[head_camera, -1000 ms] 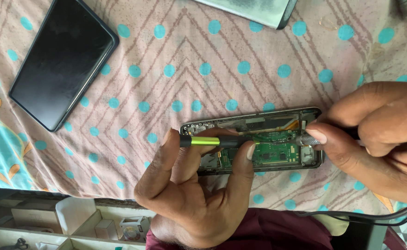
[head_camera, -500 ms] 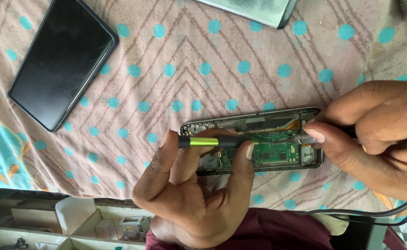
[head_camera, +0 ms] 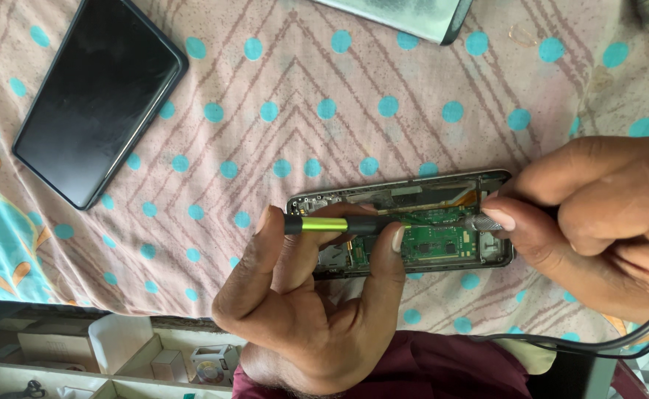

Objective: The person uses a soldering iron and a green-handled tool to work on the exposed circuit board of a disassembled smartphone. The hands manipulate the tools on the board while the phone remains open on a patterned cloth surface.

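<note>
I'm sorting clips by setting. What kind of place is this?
Probably a small phone-repair bench, perhaps at home. An opened phone with its green circuit board bared lies on a dotted cloth, another phone lies nearby, and a tray of small compartments sits below.

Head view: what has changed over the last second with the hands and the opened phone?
Almost nothing. The left hand still holds the green-banded tool across the opened phone; the right hand still pinches the corded tool's metal tip at the circuit board. The dark phone lies unmoved.

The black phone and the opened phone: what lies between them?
In the head view, only dotted cloth lies between the black phone and the opened phone.
</note>
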